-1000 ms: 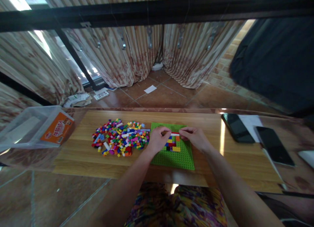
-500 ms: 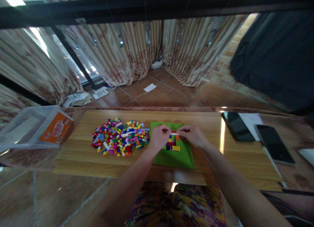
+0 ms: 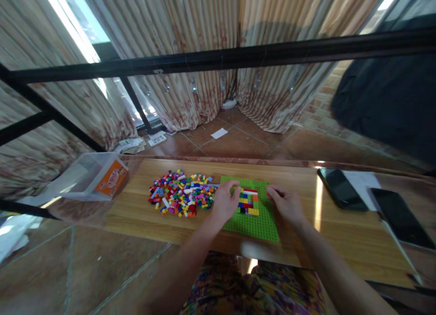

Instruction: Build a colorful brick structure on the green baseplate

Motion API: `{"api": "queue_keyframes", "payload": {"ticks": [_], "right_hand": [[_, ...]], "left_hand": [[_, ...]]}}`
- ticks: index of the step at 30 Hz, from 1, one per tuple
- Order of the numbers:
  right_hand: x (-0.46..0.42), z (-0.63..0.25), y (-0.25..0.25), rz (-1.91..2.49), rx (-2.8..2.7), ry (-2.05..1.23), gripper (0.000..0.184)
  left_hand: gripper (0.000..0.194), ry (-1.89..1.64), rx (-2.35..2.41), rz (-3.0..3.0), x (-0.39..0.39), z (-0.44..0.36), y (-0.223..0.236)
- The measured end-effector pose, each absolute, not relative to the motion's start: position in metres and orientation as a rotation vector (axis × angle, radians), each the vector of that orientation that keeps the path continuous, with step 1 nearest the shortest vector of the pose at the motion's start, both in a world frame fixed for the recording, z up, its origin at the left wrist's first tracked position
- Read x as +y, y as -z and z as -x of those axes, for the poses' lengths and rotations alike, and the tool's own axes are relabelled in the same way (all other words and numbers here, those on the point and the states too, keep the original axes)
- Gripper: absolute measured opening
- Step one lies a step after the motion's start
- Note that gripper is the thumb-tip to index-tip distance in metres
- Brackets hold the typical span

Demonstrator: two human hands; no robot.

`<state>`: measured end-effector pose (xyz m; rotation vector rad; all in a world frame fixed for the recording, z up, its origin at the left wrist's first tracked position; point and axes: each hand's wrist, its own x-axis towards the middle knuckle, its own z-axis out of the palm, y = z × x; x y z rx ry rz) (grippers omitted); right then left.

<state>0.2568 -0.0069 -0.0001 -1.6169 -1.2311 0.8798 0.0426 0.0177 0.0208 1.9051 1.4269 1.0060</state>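
A green baseplate (image 3: 259, 224) lies on the wooden table (image 3: 340, 233) with a small block of coloured bricks (image 3: 248, 201) built on it, topped by a white and red row. My left hand (image 3: 225, 201) rests on the plate's left part, fingers loosely curled beside the build, nothing visible in them. My right hand (image 3: 286, 204) rests at the plate's right edge, fingers curled, apart from the build. A pile of loose coloured bricks (image 3: 182, 199) lies just left of the plate.
A clear plastic tub with an orange label (image 3: 97, 176) sits at the table's left end. Two dark phones (image 3: 339, 182) (image 3: 400, 215) lie at the right, over a white sheet. A black bar crosses overhead; curtains and tiled floor lie beyond.
Both hands have come off the white brick on top of the build and moved apart to either side. The head has tilted up and shifted, so the scene sits lower and further right.
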Motion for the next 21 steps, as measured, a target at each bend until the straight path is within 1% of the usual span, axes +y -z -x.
{"api": "queue_keyframes", "payload": {"ticks": [2, 5, 7, 10, 16, 21], "right_hand": [[-0.021, -0.269, 0.003, 1.689, -1.296, -0.702, 0.037], [-0.044, -0.284, 0.009, 1.835, -1.310, -0.460, 0.033], [-0.056, -0.287, 0.016, 1.889, -1.352, -0.351, 0.033], [-0.067, -0.284, 0.026, 1.855, -1.498, -0.216, 0.033], [-0.066, -0.277, 0.031, 1.802, -1.599, -0.132, 0.030], [-0.066, -0.278, 0.026, 1.796, -1.599, -0.150, 0.030]], "left_hand": [[0.021, -1.047, 1.475, -1.949, 0.009, -0.022, -0.021], [0.023, -1.010, 1.617, -1.993, 0.007, 0.014, -0.020], [0.022, -0.937, 1.720, -2.030, 0.013, 0.033, -0.021], [0.019, -0.760, 1.747, -2.204, 0.028, 0.040, -0.026], [0.014, -0.363, 1.814, -2.420, 0.047, 0.011, -0.033], [0.014, -0.216, 1.879, -2.427, 0.053, -0.001, -0.032]]}}
